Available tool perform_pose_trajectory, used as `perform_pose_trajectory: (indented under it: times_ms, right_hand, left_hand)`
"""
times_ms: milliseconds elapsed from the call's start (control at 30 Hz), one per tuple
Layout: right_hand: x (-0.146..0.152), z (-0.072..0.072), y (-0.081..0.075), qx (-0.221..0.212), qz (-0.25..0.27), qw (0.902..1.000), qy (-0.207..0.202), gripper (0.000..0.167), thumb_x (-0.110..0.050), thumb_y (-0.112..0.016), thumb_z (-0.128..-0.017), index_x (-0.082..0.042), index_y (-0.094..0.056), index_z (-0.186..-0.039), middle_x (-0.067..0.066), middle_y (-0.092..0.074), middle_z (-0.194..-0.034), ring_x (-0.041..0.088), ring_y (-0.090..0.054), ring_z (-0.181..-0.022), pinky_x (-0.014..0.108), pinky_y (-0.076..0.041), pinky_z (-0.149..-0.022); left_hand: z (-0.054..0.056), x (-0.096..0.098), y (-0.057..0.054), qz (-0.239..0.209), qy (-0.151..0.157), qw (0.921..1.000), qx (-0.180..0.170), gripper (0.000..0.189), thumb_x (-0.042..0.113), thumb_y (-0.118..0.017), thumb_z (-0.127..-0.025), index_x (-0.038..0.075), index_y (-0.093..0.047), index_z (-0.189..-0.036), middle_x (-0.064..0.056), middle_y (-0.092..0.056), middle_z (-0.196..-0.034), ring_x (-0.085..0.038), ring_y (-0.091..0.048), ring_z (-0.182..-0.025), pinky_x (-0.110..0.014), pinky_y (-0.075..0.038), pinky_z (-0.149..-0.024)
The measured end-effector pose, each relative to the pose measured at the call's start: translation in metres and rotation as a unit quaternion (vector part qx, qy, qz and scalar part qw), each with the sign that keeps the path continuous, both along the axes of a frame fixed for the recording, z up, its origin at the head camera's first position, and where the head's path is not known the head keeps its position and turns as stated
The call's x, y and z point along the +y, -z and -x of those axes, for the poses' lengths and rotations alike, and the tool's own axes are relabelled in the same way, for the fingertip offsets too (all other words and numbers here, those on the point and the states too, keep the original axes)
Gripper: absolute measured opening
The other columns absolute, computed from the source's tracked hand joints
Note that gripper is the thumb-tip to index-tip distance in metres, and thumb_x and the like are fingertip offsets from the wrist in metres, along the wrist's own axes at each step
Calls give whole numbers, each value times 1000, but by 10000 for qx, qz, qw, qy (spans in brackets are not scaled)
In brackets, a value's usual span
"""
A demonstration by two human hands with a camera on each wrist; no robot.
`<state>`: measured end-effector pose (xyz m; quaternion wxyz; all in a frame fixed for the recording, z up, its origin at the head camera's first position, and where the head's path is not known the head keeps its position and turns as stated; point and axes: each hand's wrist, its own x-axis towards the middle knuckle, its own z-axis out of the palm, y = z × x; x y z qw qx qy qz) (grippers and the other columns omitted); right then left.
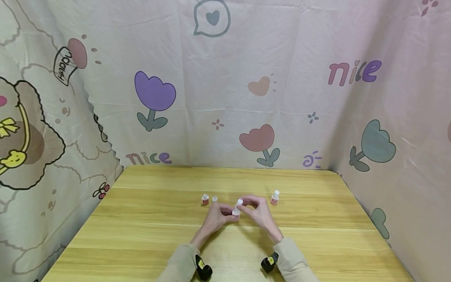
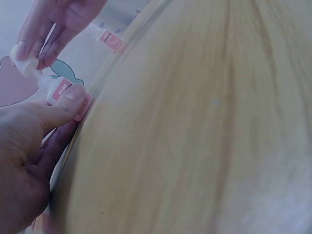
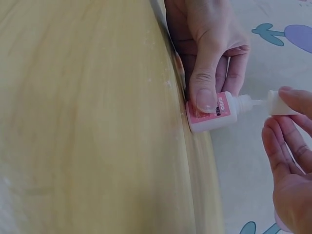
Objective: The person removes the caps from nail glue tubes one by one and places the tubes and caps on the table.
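A small white bottle [image 3: 214,114] with a pink label, apparently a glue bottle, stands on the table between my hands. My left hand [image 1: 215,217] grips its lower body, thumb [image 3: 206,100] over the label. The bottle's thin clear nozzle [image 3: 256,102] points up. Above it my right hand [image 1: 260,211] pinches a white cap [image 3: 279,103] between thumb and fingers. The nozzle's tip is at the cap's mouth; whether it reaches inside, I cannot tell. In the left wrist view the cap [image 2: 23,61] looks tilted relative to the bottle [image 2: 62,90].
A similar bottle [image 1: 275,197] with a tall white cap stands to the right on the wooden table [image 1: 158,219]. Left of my hands are another bottle [image 1: 205,199] and a small white object [image 1: 214,199], partly hidden by the left hand. A printed cloth [image 1: 218,78] hangs behind.
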<state>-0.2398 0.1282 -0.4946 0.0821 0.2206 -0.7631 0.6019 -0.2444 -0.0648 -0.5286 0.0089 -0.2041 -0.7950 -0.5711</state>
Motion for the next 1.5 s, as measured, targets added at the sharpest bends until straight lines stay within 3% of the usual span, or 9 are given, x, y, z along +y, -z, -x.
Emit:
perform_pose_trajectory:
  times_ms: [233, 500, 867, 1200, 1500]
  right_hand:
    - [1, 0, 0, -159, 290, 9995, -16, 27, -2, -77, -86, 11, -70, -108, 29, -72, -98, -1, -66, -83, 18, -55, -84]
    - [2, 0, 0, -249, 414, 9987, 137, 29, -1, -76, -86, 14, -68, -110, 32, -72, -100, -1, -67, -84, 17, -54, -83]
    - [4, 0, -1, -726, 713, 9940, 400, 29, -2, -77, -86, 10, -69, -110, 32, -71, -106, 0, -68, -85, 16, -55, -82]
    - [5, -1, -3, -870, 1041, 9897, 461, 32, 2, -76, -86, 16, -65, -113, 34, -70, -107, 0, -69, -86, 16, -56, -84]
    - [6, -1, -3, -1023, 1101, 9865, 648, 32, 0, -76, -85, 12, -67, -113, 23, -75, -105, 2, -69, -85, 17, -56, -82]
  left_hand:
    - [0, 0, 0, 32, -30, 10000, 5, 16, 9, -86, -77, 3, -79, -91, -13, -79, -88, -16, -76, -79, -18, -58, -71]
    - [-1, 0, 0, 78, -75, 9999, -25, 16, 10, -86, -77, 4, -80, -91, -12, -79, -88, -11, -75, -78, -17, -58, -71]
    - [-1, 0, 0, -37, -25, 10000, -75, 16, 8, -86, -77, 3, -79, -91, -14, -79, -88, -13, -75, -78, -18, -58, -71]
    - [-1, -1, 0, 56, -55, 10000, -14, 19, 9, -86, -77, 3, -79, -93, -13, -79, -89, -9, -74, -77, -18, -58, -72]
    - [-1, 0, 0, 7, -59, 9999, -93, 20, 7, -86, -76, 1, -79, -94, -14, -79, -90, -8, -74, -78, -18, -59, -73]
